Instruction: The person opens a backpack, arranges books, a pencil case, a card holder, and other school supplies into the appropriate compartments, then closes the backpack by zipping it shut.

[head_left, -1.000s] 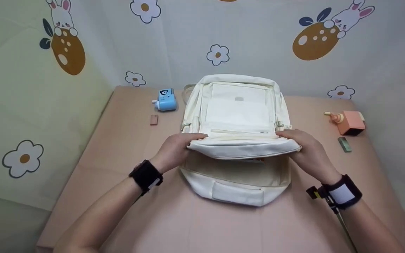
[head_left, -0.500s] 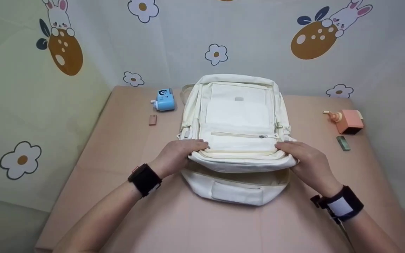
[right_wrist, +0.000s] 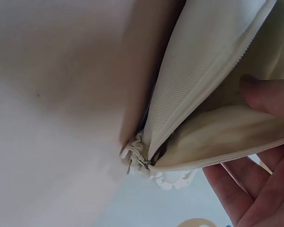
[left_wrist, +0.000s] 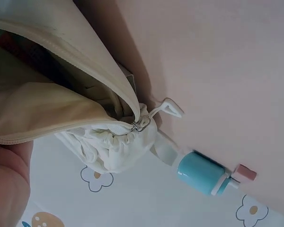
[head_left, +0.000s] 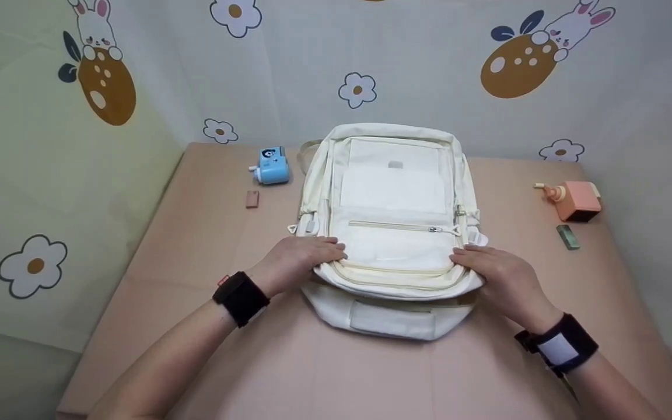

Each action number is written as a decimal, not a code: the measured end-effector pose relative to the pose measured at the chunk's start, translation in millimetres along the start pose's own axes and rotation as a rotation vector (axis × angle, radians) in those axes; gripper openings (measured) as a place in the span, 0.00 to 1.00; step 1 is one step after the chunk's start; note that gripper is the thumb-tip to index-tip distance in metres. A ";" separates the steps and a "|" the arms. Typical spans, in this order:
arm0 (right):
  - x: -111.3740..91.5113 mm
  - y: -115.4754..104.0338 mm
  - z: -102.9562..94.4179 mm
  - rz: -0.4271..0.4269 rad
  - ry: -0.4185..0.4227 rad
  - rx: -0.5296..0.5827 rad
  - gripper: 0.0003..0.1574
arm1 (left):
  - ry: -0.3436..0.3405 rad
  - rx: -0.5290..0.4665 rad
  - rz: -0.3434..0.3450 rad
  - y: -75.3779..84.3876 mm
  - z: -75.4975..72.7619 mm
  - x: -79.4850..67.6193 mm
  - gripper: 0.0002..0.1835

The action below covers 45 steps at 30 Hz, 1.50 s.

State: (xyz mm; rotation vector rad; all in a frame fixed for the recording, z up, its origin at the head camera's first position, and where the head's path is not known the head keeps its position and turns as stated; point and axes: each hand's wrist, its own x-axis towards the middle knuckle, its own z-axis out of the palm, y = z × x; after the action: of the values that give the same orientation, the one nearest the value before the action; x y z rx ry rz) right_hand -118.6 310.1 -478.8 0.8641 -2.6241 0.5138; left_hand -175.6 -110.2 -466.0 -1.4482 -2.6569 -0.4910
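A cream backpack [head_left: 394,192] lies front side up in the middle of the table [head_left: 289,373], whose near edge runs out of the head view. The left hand [head_left: 298,259] holds the near left corner of its front panel [head_left: 400,248], fingers bent over the top; the thumb is hidden, and the left wrist view cuts off most of this hand. The right hand [head_left: 505,274] pinches the opposite corner, its thumb inside the gaping compartment and its fingers outside, partly cropped in the right wrist view. Deep in the compartment, something reddish [left_wrist: 9,45] is too dark to identify. A strap [head_left: 308,153] shows only as a loop, the rest behind the bag. To its left sit a blue cranked device [head_left: 273,166] and a pink block [head_left: 252,199]; to its right, an orange cranked device [head_left: 580,201] and a green block [head_left: 568,237], their markings unreadable.
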 end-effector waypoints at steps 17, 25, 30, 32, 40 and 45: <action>-1.2 4.7 9.6 0.015 -0.120 0.048 0.28 | -0.049 0.029 0.034 -1.5 7.3 -2.6 0.21; 1.8 -6.0 -6.9 0.053 -0.357 0.073 0.39 | -0.066 0.069 0.047 -1.7 8.7 -6.9 0.25; 4.9 -15.4 -20.0 0.038 -0.426 0.085 0.46 | -0.090 0.067 0.013 0.2 9.7 -8.4 0.29; 8.4 -20.7 -22.7 0.022 -0.420 0.070 0.47 | -0.087 0.068 0.010 2.0 10.2 -8.3 0.28; 29.7 -52.5 -14.0 -0.082 -0.310 0.050 0.43 | -0.048 0.058 0.009 11.8 12.9 -4.7 0.22; 40.5 -71.0 -1.8 -0.193 -0.346 0.047 0.42 | -0.019 0.051 -0.001 21.5 18.6 0.5 0.21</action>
State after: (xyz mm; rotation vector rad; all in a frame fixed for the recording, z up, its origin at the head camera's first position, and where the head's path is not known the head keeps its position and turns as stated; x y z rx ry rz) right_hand -105.2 237.4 -444.0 1.3094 -2.7966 0.4051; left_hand -156.5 -93.1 -478.3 -1.4443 -2.6641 -0.4089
